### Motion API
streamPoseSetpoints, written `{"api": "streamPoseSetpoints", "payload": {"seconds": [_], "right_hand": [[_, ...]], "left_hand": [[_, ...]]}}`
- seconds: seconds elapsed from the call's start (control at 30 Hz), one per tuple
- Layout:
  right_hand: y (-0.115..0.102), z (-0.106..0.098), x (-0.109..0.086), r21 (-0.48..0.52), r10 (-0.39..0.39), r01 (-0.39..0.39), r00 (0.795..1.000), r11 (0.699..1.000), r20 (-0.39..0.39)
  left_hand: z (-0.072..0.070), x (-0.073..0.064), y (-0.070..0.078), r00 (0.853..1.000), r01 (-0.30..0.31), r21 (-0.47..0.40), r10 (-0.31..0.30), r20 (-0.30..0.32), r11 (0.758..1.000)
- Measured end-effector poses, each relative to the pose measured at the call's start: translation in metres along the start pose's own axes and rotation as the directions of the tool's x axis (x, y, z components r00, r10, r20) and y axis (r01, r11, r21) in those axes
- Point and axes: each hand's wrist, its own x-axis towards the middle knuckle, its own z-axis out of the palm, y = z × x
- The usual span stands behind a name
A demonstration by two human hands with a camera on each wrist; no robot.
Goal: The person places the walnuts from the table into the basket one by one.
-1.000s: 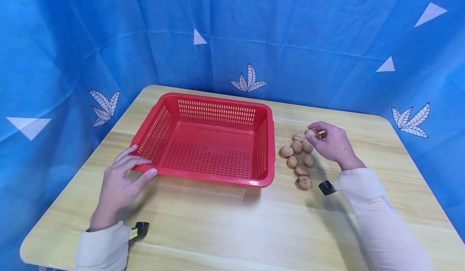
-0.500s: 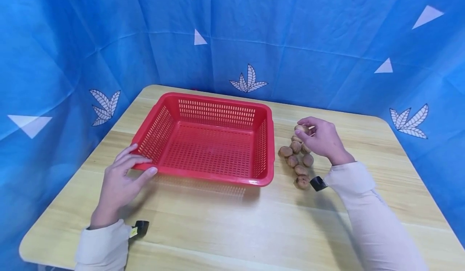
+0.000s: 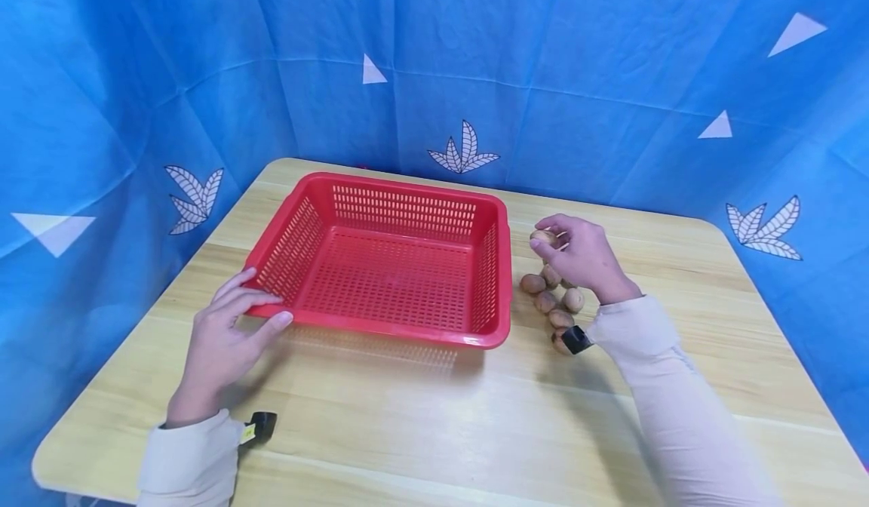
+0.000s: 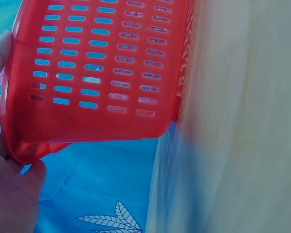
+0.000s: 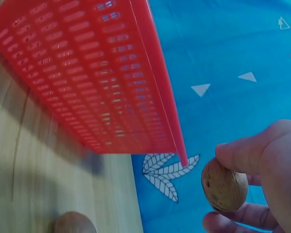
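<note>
A red plastic basket (image 3: 387, 329) with slotted walls stands on the table. My left hand (image 3: 220, 345) holds its near left corner, fingers over the rim and thumb along the front edge. The left wrist view shows the fingers and thumb around the basket's rim (image 4: 12, 97). Between the thumb and fingers of my right hand (image 3: 585, 254) is a walnut (image 5: 224, 187), raised to the right of the basket. Below that hand, several more walnuts (image 3: 545, 302) lie in a loose group on the table, partly hidden by the hand and the wrist camera.
The light wooden table (image 3: 407, 431) has rounded corners. A blue curtain (image 3: 577, 54) printed with white leaves and triangles hangs behind it and on both sides. One walnut (image 5: 75, 224) shows low in the right wrist view.
My right hand has moved left with the walnut, away from the group and nearer the basket's right rim. The left hand and basket have stayed in place.
</note>
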Motion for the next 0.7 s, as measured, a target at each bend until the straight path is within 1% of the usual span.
{"api": "streamPoseSetpoints", "payload": {"seconds": [0.37,0.47,0.63,0.7], "right_hand": [[-0.013,0.009,0.008,0.010,-0.023,0.023,1.000,1.000,0.007],[-0.017,0.012,0.012,0.032,-0.025,0.024,0.999,0.999,0.029],[-0.022,0.016,0.018,0.066,-0.004,-0.001,0.997,0.998,0.078],[-0.024,0.018,0.020,0.073,-0.001,-0.005,0.997,0.997,0.083]], "left_hand": [[0.000,0.001,0.003,1.000,0.003,0.007,-0.003,0.005,1.000],[0.000,0.001,0.003,1.000,-0.001,0.010,0.001,0.001,1.000],[0.000,0.001,0.002,1.000,-0.013,0.010,0.013,-0.009,1.000],[0.001,0.001,0.001,1.000,-0.009,0.009,0.009,-0.007,1.000]]}}
